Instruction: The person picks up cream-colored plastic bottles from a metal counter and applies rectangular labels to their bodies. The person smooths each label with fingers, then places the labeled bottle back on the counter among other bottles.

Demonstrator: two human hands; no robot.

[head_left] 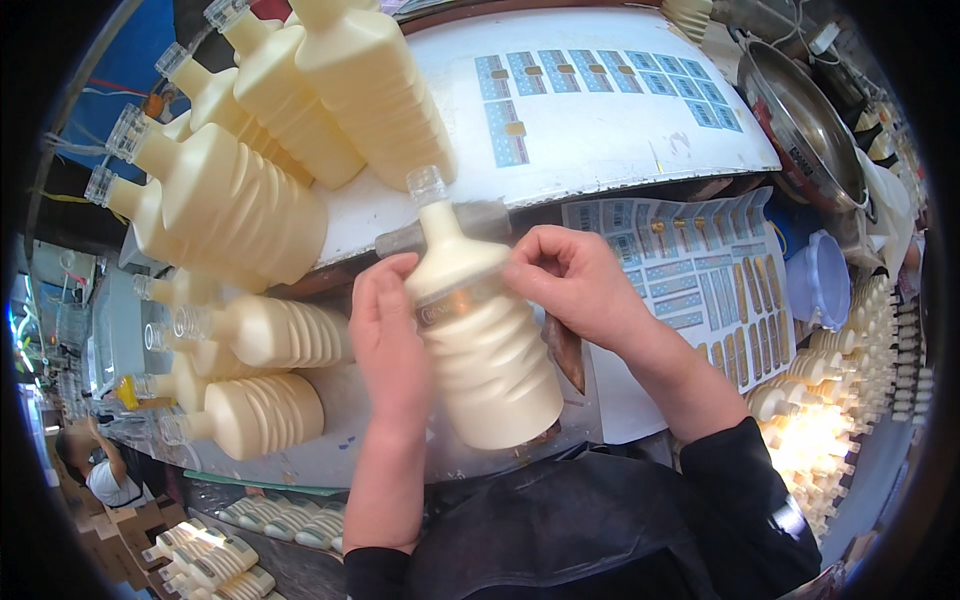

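A cream plastic bottle [490,375] with a ribbed body and clear threaded neck lies in front of me, neck pointing away. Its neck end rests against a grey roller-like bar [483,219]. Across the shoulder runs a clear label strip [447,310] with a gold patch. My left hand [390,325] is closed along the bottle's left side, fingertips by the shoulder. On the opposite side my right hand [575,280] is closed in a pinch at the strip's right end; the fingertips partly hide what they grip. A brown pointed piece [566,355] sits below my right hand.
More cream bottles stand on the white board [420,60] at far left, and others lie at left [290,332]. Blue labels [560,70] are stuck on the board. A label sheet [690,285] lies at right, near a metal pan [810,120] and lilac bucket [820,280].
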